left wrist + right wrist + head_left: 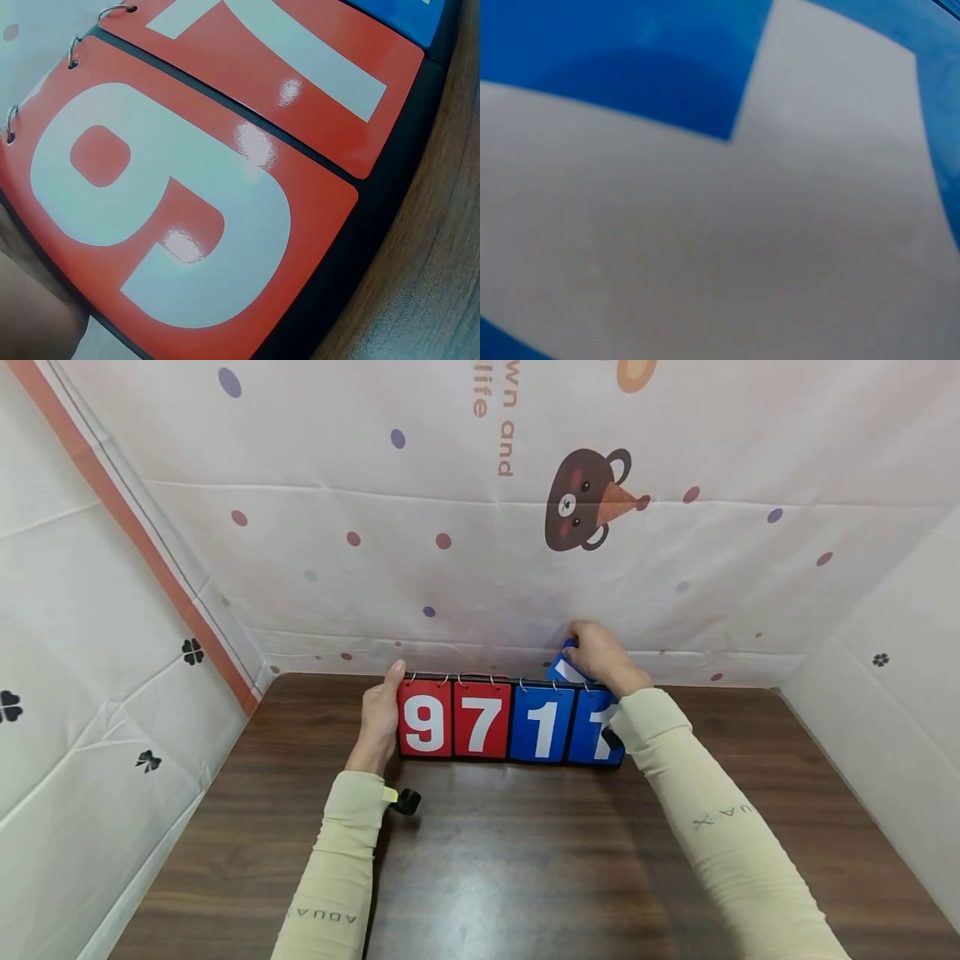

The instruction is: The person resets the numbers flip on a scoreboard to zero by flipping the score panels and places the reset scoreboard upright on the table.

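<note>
A tabletop flip scoreboard (482,720) stands near the back edge of the table, its cards hung on metal rings. From left to right it reads 9 and 7 on red, then 1 and 1 on blue. My left hand (380,714) grips the board's left end, thumb at the top corner; the left wrist view shows the red 9 card (202,225) close up. Over the top right, my right hand (600,653) pinches a raised blue card (557,670). My right wrist partly covers the last blue 1. Blue and white card surface (795,225) fills the right wrist view.
The brown wooden table (480,860) extends in front of the board. Behind it hangs a white cloth (337,585) with dots and a bear print, and more cloth lines both sides. A small black wrist camera (407,802) sits at my left cuff.
</note>
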Tool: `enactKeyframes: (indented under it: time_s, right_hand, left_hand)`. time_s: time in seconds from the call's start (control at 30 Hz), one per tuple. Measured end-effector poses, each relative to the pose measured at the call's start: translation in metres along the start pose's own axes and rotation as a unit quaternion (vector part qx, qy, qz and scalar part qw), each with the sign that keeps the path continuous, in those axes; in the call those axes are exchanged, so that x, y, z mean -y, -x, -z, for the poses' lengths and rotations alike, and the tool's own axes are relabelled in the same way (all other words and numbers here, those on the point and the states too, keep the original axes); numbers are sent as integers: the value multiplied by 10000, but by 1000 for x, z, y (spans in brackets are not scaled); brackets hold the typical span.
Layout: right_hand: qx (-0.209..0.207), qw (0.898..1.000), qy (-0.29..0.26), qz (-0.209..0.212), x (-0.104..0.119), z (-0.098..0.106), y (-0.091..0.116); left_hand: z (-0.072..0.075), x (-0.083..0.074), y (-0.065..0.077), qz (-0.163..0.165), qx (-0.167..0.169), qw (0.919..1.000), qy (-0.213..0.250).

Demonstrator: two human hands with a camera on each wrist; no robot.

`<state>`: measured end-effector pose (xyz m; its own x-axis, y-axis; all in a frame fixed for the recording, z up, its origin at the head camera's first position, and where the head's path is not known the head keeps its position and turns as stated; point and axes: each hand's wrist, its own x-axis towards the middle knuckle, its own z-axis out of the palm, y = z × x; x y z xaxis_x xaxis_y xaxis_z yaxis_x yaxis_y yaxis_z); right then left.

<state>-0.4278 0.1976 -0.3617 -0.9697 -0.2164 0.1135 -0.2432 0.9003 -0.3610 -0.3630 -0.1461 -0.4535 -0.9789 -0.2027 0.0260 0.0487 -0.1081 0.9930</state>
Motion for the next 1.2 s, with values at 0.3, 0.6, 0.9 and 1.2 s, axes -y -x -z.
enactKeyframes:
  time_s: [0.3, 0.6, 0.9, 1.2]
  right_hand:
    - [-243, 9995, -184, 26, -1, 2, 1]
    - [-701, 9958, -568, 143, -1, 10, 7]
    - [-1199, 9874, -1025, 159, 8, 29, 22]
    - [-1596, 9772, -1385, 177, 13, 41, 36]
  left_hand:
    - [-2, 1, -3, -61, 61, 9999, 69]
    - [-3, 1, -5, -20, 48, 9998, 201]
    - [-1, -1, -8, 129, 130, 9997, 183]
    - [0, 0, -8, 108, 161, 9997, 164]
